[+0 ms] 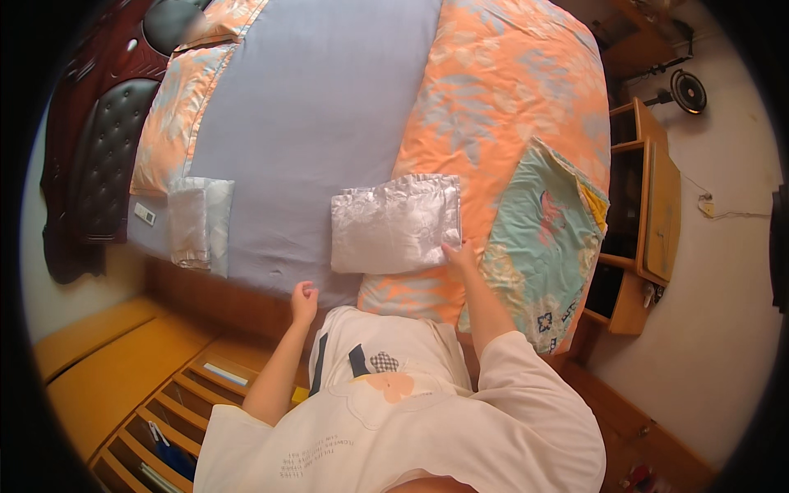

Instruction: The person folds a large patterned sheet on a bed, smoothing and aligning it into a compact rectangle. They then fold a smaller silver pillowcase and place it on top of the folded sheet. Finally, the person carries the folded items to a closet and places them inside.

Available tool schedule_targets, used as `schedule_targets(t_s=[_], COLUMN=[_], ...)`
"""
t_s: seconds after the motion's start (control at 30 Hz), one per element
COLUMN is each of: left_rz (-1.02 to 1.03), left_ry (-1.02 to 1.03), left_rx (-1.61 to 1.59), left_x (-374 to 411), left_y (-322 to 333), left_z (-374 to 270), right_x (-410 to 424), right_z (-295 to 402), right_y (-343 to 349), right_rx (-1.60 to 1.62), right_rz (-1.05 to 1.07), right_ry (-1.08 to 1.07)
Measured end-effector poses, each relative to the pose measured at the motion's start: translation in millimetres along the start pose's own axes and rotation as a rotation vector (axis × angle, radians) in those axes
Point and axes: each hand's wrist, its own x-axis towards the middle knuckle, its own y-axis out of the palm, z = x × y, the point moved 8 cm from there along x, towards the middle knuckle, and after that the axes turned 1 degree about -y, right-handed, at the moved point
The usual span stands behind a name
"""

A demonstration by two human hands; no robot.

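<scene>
A folded silvery-white satin cloth (394,228) lies before me on the bed, partly on the grey sheet (308,111) and partly on an orange leaf-patterned quilt (474,105). My right hand (461,254) grips its lower right edge, thumb on top. Beside the mattress edge, left of the cloth and apart from it, my left hand (304,302) is empty with loosely curled fingers. A second folded satin piece (190,228) lies near the pillow (179,117), on top of a pale folded cloth (220,228).
A green patterned cloth (536,246) lies on the quilt at right. Near the pillow is a white remote control (145,214). A dark tufted headboard (117,160) stands at left, a slatted wooden frame (166,394) below it. Along the right wall are a wooden cabinet (656,209) and a fan (688,91).
</scene>
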Motion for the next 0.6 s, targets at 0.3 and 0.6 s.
schedule_targets(t_s=[0.3, 0.6], left_rz=[0.218, 0.299], left_ry=[-0.506, 0.096], left_rx=[-0.316, 0.248], left_x=[-17, 58], left_y=[38, 131], left_z=[30, -27], right_x=[-97, -89], right_z=[-86, 15], right_y=[-35, -86], right_rx=[0.14, -0.259], right_rz=[-0.017, -0.318], right_ry=[0.092, -0.373])
